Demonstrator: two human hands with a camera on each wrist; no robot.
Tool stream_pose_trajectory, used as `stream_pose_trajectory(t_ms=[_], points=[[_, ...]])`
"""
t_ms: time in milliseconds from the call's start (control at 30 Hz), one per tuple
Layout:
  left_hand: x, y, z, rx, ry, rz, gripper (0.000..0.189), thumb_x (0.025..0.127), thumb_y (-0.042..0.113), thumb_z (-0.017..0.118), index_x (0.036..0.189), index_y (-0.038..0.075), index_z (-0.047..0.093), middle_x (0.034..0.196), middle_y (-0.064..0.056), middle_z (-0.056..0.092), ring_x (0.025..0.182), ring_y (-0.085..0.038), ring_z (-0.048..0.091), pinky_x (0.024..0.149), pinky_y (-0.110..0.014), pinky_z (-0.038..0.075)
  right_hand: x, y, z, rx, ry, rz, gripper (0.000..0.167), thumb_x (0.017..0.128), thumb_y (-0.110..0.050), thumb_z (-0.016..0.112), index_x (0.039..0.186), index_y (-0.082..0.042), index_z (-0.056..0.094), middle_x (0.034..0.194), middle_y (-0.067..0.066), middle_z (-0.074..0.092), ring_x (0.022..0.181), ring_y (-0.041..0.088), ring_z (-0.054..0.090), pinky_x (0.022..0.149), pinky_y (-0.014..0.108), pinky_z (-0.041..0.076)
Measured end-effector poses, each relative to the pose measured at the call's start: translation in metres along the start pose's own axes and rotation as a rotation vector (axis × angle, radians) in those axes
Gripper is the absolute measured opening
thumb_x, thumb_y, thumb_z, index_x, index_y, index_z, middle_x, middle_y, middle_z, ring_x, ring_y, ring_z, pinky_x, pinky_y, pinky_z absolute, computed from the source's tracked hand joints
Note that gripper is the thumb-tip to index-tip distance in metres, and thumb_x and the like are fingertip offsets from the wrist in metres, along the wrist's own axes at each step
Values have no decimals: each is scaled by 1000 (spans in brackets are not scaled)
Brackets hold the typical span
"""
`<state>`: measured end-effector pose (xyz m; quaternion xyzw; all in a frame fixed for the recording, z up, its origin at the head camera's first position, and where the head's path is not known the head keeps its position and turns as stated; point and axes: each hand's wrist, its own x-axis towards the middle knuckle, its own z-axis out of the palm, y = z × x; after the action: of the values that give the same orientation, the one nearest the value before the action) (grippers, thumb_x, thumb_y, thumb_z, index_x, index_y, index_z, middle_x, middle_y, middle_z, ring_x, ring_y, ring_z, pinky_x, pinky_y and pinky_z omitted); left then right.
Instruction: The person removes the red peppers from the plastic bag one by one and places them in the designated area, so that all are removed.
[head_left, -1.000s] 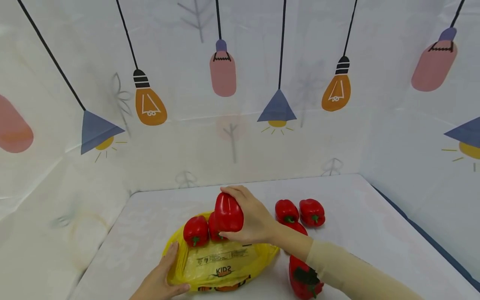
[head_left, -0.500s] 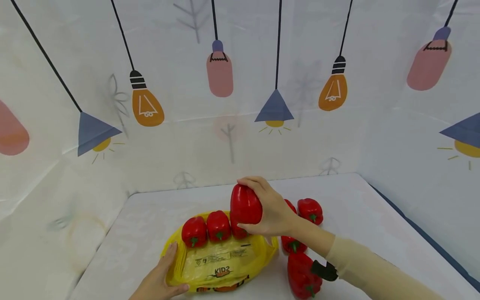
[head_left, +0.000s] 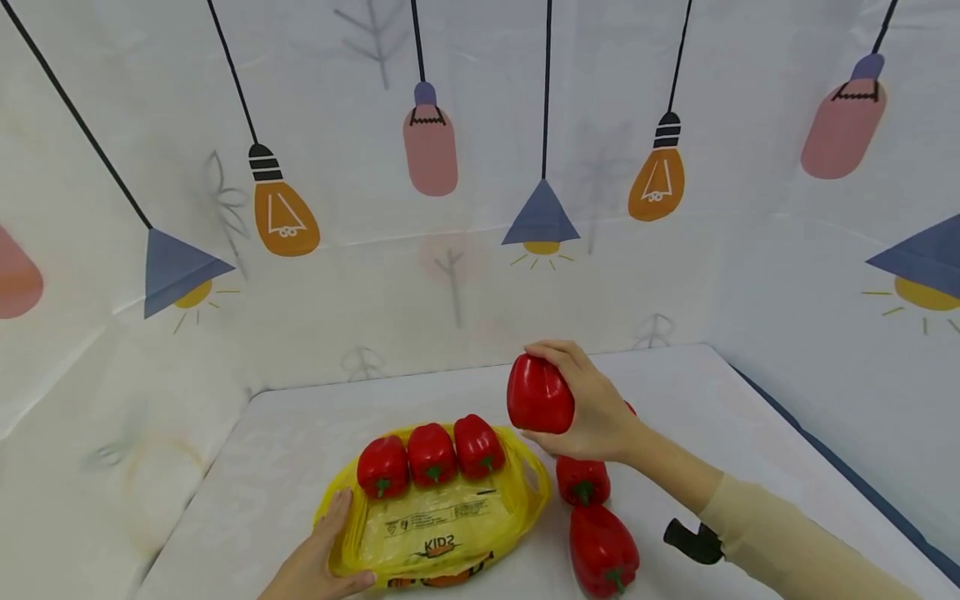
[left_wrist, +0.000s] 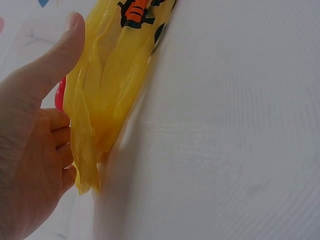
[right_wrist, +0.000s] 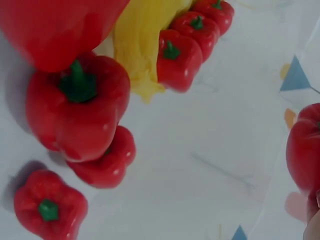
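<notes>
My right hand (head_left: pixel 588 408) grips a red bell pepper (head_left: pixel 538 395) in the air, just beyond the right end of a yellow plastic bag (head_left: pixel 420 529). In the right wrist view, this held bell pepper (right_wrist: pixel 305 150) shows at the right edge with only a bit of the fingers. My left hand (head_left: pixel 318 554) rests against the bag's left side. In the left wrist view, the thumb of the left hand (left_wrist: pixel 30 130) stands straight and off the bag, its fingertips touching the bag's edge. Three bell peppers (head_left: pixel 431 455) sit in a row along the bag's far side.
Right of the bag, more bell peppers lie on the white table (head_left: pixel 705 467); a near one (head_left: pixel 603 550) is largest in view, with another pepper (head_left: pixel 583 481) behind it. My right hand partly hides those farther back. A printed cloth wall (head_left: pixel 465 317) rises behind the table.
My right hand has carried the bell pepper rightward and slightly up, away from over the bag, uncovering the third pepper of the row. The left hand keeps its place at the bag.
</notes>
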<state>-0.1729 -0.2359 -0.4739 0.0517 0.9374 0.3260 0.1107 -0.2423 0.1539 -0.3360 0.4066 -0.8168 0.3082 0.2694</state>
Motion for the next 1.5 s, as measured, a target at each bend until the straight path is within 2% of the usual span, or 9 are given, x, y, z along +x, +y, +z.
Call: stream_pose_trajectory(t_ms=[333,433,667,833,1067,1333,1500], points=[[2,3,2,8,-14,-51,122,71,59,76,152,-1,8,156,-25,9,141,-47,11,105,-65,26,-22,12,-21,-37,4,39,99,55,-16,93,138,-5,39,137,7,43,123,23,45,78,40,57],[2,2,3,13,-13,-38,120,73,59,75,153,-1,8,156,-25,9,141,-47,11,105,-65,26,-29,15,-27,-55,4,51,101,53,-14,94,137,-4,39,137,8,43,123,24,45,77,41,57],[1,-3,-2,46,-4,42,115,77,53,74,152,-4,7,155,-27,8,141,-47,11,105,-63,29,-43,23,-38,-88,9,74,103,49,-13,95,136,-2,41,136,9,44,121,24,46,75,41,58],[1,-3,-4,63,-10,44,114,78,53,73,152,-5,8,155,-28,8,139,-49,13,102,-66,29,-53,26,-47,-132,3,87,103,48,-14,96,135,-1,42,134,10,46,120,26,47,73,41,58],[4,0,-3,45,-38,44,115,78,53,74,152,-4,6,156,-27,6,141,-47,9,104,-65,28,-72,34,-60,-200,21,104,104,44,-10,97,132,2,45,130,11,49,115,28,49,68,42,59],[5,0,-4,64,-47,43,114,79,51,73,151,-6,6,154,-30,6,140,-49,7,102,-67,27,-91,49,-59,-205,15,136,102,45,-13,97,132,2,45,128,10,50,112,25,50,68,39,59],[5,1,-2,56,-54,13,115,79,53,73,152,-4,5,155,-29,5,140,-48,6,103,-67,27,-108,59,-52,-203,-60,198,98,50,-17,96,132,-1,45,126,8,50,110,26,52,66,38,59]])
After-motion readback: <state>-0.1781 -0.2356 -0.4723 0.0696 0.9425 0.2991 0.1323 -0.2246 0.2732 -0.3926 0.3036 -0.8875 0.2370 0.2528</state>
